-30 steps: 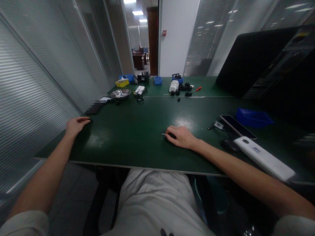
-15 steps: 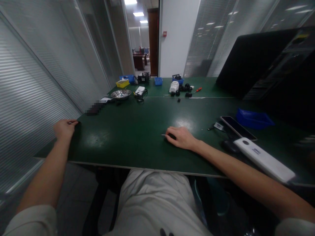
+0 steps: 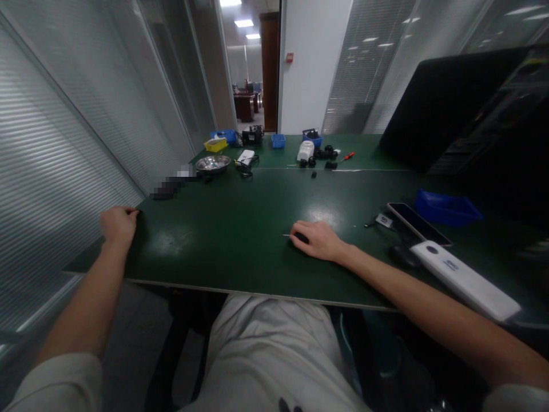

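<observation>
Over the left end of the green table [image 3: 223,240], my left hand [image 3: 118,224] is closed in a pinch. A bit of something dark shows at its fingertips, too small to name. Near the middle, my right hand [image 3: 318,240] rests on the tabletop with thumb and index finger brought together. From that pinch a thin pale rod [image 3: 286,235] sticks out to the left; its other end is hidden by the fingers. The two hands are far apart.
Right of my right arm lie a smartphone [image 3: 418,223], a long white device [image 3: 465,280], a black mouse [image 3: 404,256] and a blue tray [image 3: 448,209]. Farther back are a metal bowl [image 3: 213,164], a yellow tray [image 3: 215,145], an orange screwdriver [image 3: 347,156] and black parts [image 3: 325,153].
My left hand has turned slightly and shifted a little to the right. My right hand keeps its pinch in about the same spot; the whole view has shifted slightly.
</observation>
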`<state>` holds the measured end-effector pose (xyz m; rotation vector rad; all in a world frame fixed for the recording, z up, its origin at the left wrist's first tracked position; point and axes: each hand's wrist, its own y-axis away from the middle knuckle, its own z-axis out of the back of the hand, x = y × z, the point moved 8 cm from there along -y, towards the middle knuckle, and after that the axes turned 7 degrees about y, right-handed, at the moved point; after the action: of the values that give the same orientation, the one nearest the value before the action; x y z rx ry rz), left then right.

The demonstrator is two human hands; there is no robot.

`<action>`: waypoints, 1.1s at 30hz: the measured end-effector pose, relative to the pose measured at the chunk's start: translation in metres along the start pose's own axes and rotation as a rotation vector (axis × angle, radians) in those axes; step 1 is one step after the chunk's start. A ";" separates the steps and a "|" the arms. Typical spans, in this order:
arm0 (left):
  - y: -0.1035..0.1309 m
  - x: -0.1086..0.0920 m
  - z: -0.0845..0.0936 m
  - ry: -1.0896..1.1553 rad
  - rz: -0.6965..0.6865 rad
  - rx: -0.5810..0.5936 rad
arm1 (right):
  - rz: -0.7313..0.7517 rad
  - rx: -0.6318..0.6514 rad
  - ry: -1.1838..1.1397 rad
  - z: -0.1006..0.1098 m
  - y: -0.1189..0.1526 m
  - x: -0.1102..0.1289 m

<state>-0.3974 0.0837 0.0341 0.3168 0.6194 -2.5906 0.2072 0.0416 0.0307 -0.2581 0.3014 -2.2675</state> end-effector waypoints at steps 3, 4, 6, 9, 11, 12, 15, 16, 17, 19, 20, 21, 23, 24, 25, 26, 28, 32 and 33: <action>0.004 -0.004 0.005 -0.020 -0.029 -0.049 | -0.002 0.005 -0.002 0.000 0.000 0.000; 0.006 -0.006 0.005 -0.028 -0.036 -0.052 | -0.002 0.007 -0.003 0.000 0.000 0.000; 0.007 -0.008 0.006 -0.045 -0.039 -0.044 | 0.001 0.011 -0.006 0.000 0.000 0.000; 0.009 -0.012 0.007 -0.067 -0.030 -0.029 | 0.006 0.014 -0.019 0.000 0.000 0.000; 0.011 -0.015 0.008 -0.089 -0.018 -0.022 | 0.006 0.013 -0.024 0.000 0.000 -0.001; 0.012 -0.016 0.008 -0.103 -0.014 -0.022 | 0.005 0.012 -0.025 0.000 0.000 -0.001; 0.015 -0.021 0.010 -0.151 -0.020 -0.031 | 0.006 0.012 -0.022 0.000 0.000 -0.001; 0.015 -0.023 0.010 -0.172 -0.032 -0.032 | 0.007 0.013 -0.020 0.000 0.000 -0.001; 0.015 -0.025 0.009 -0.197 -0.048 -0.028 | 0.006 0.014 -0.018 0.000 0.000 0.000; 0.016 -0.028 0.008 -0.239 -0.085 -0.016 | 0.004 0.017 -0.011 0.000 -0.001 0.000; 0.016 -0.030 0.007 -0.251 -0.104 -0.012 | 0.005 0.019 -0.007 0.001 -0.001 0.000; 0.016 -0.031 0.006 -0.259 -0.122 -0.012 | 0.006 0.021 -0.004 0.001 -0.001 0.001; 0.016 -0.032 0.005 -0.271 -0.135 -0.006 | 0.009 0.021 -0.008 0.001 -0.001 0.001; 0.016 -0.032 0.005 -0.277 -0.128 -0.005 | 0.011 0.019 -0.011 0.002 -0.001 0.002; 0.017 -0.031 0.005 -0.281 -0.114 -0.005 | 0.012 0.016 -0.013 0.002 -0.001 0.002; 0.016 -0.030 0.005 -0.276 -0.100 -0.009 | 0.013 0.013 -0.014 0.002 -0.001 0.002; 0.016 -0.028 0.007 -0.245 -0.081 -0.029 | 0.013 0.009 -0.011 0.002 -0.001 0.002; 0.014 -0.021 0.011 -0.160 -0.031 -0.047 | 0.010 0.014 -0.003 0.001 -0.001 0.002; 0.014 -0.019 0.011 -0.132 -0.012 -0.045 | 0.009 0.016 -0.002 0.001 -0.001 0.002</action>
<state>-0.3755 0.0744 0.0450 0.1272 0.6329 -2.5798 0.2060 0.0407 0.0319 -0.2502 0.2827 -2.2594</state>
